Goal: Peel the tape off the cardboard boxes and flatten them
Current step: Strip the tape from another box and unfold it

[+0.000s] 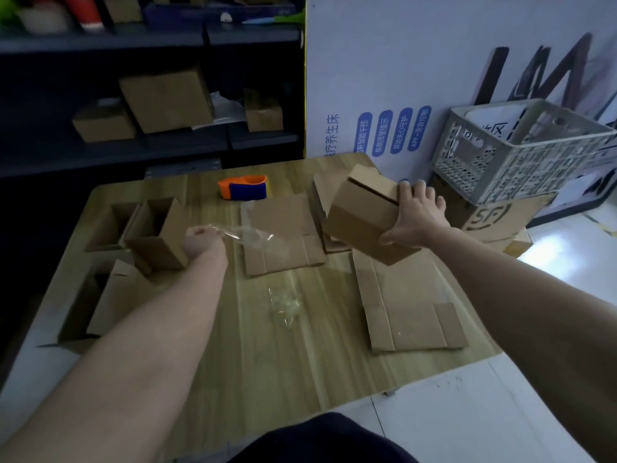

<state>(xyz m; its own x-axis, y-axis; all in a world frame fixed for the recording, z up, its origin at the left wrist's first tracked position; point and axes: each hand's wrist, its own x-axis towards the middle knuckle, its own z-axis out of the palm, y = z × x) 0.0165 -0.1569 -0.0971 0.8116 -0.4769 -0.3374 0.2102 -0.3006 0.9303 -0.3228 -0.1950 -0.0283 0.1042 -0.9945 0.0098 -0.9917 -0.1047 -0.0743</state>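
Right hand (415, 217) grips a closed cardboard box (362, 215), lifted above the table (267, 362). Left hand (202, 243), fisted, pinches a clear tape strip (248, 233) left of that box.

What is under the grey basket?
A brown cardboard box with a round printed mark sits under the grey basket. More cardboard peeks out below that box. The basket covers the box's top, so I cannot tell whether it is taped.

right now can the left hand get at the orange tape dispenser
Probably yes: the tape dispenser sits on the table just beyond the left hand, nothing solid between, though its fingers pinch a clear tape strip.
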